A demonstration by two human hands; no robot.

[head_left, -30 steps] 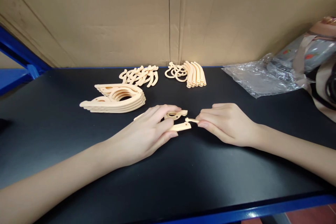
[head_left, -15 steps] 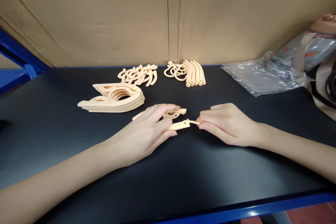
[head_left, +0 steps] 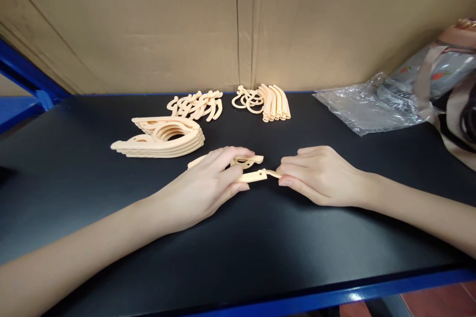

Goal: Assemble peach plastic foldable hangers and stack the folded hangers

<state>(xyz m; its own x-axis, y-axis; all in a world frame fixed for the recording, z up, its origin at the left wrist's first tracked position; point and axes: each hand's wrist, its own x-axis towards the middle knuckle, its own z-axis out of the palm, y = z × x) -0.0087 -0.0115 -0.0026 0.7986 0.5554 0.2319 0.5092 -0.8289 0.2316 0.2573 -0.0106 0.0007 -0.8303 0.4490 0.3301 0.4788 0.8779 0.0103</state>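
My left hand [head_left: 208, 188] is closed on a cream plastic hanger piece [head_left: 253, 176], whose two ends stick out past the fingers to the right. Part of the piece is hidden under the palm. My right hand [head_left: 322, 176] pinches a thin cream part [head_left: 273, 174], most of it hidden by the fingers. The thin part's left tip meets the near end of the hanger piece. To the left lies a stack of similar cream pieces [head_left: 163, 144], spread in a V shape.
At the back of the black tabletop [head_left: 238, 247] lie curved cream pieces [head_left: 197, 105], cream hooks [head_left: 247, 99] and cream arms [head_left: 275, 103]. Clear plastic bags [head_left: 368, 106] and a strapped bag [head_left: 455, 54] sit at the right. Cardboard [head_left: 148, 25] stands behind.
My right hand has shifted slightly left with the thin part, whose tip now sits closer into the end of the hanger piece. My left hand has barely moved.
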